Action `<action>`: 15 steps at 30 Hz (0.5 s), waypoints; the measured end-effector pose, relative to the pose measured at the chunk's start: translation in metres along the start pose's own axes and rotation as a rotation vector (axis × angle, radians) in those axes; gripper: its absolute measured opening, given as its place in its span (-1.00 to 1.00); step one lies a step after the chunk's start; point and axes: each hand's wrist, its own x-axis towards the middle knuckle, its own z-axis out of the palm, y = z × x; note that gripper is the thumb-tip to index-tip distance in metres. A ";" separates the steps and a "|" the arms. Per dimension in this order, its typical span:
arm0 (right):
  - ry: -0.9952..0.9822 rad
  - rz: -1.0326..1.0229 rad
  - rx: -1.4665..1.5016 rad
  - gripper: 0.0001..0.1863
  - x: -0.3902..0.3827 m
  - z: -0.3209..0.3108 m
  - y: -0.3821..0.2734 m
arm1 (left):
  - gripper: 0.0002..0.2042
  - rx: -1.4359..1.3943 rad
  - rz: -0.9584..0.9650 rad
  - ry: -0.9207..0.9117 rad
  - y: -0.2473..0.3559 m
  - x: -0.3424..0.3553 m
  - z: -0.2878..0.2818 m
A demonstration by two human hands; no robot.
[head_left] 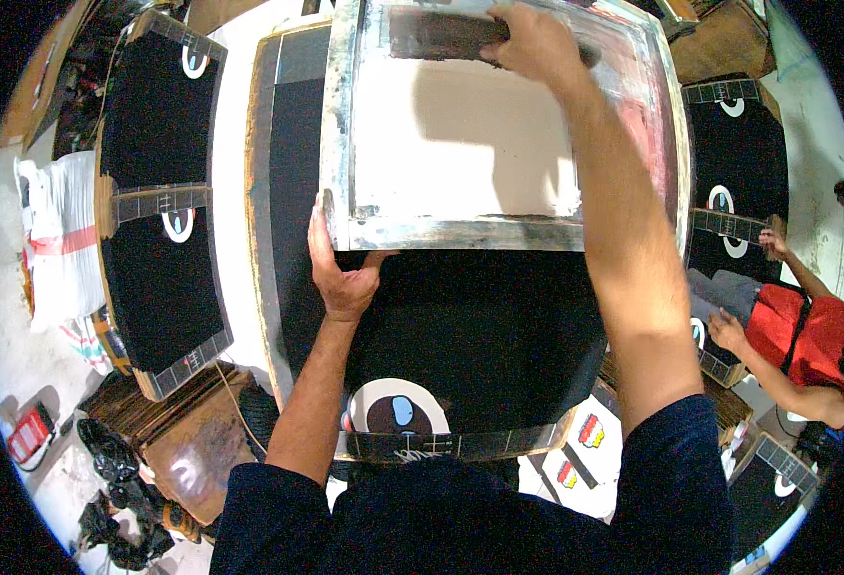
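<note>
A silk-screen frame (465, 234) with metal rails and a pale mesh lies over black fabric (479, 326) stretched on a board. My left hand (343, 283) grips its near left corner, fingers up the side rail and thumb along the front rail. At the far end of the mesh, my right hand (537, 48) is closed on a dark squeegee (441, 36), partly hidden by the hand. Reddish and dark ink stains mark the mesh's right side. A printed eye shape (401, 407) in white, brown and blue shows on the fabric close to my body.
Long boards with black fabric (158, 125) and eye prints stand on the left, with more fabric boards (738, 144) on the right. A co-worker in a red top (791, 331) is at the right, hands near those boards. Black plastic bags (110, 450) lie lower left.
</note>
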 end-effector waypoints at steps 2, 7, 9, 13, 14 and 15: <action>0.150 -0.012 -0.063 -0.59 -0.049 -0.002 -0.023 | 0.09 -0.027 -0.013 -0.004 0.000 0.000 0.000; -0.053 0.118 0.013 -0.64 -0.196 -0.042 -0.101 | 0.06 -0.056 -0.001 0.017 0.001 0.002 0.001; -0.009 0.132 0.049 -0.61 -0.219 -0.051 -0.116 | 0.05 -0.036 0.041 0.040 0.002 0.004 0.001; 0.219 0.064 0.031 -0.60 -0.234 -0.051 -0.131 | 0.02 -0.092 0.122 0.059 0.011 0.012 -0.003; 0.247 0.059 0.028 -0.59 -0.235 -0.053 -0.134 | 0.01 -0.138 0.158 0.076 0.017 0.017 -0.006; 0.212 0.048 -0.077 -0.61 -0.233 -0.057 -0.134 | 0.01 -0.161 0.073 0.088 0.028 0.021 -0.012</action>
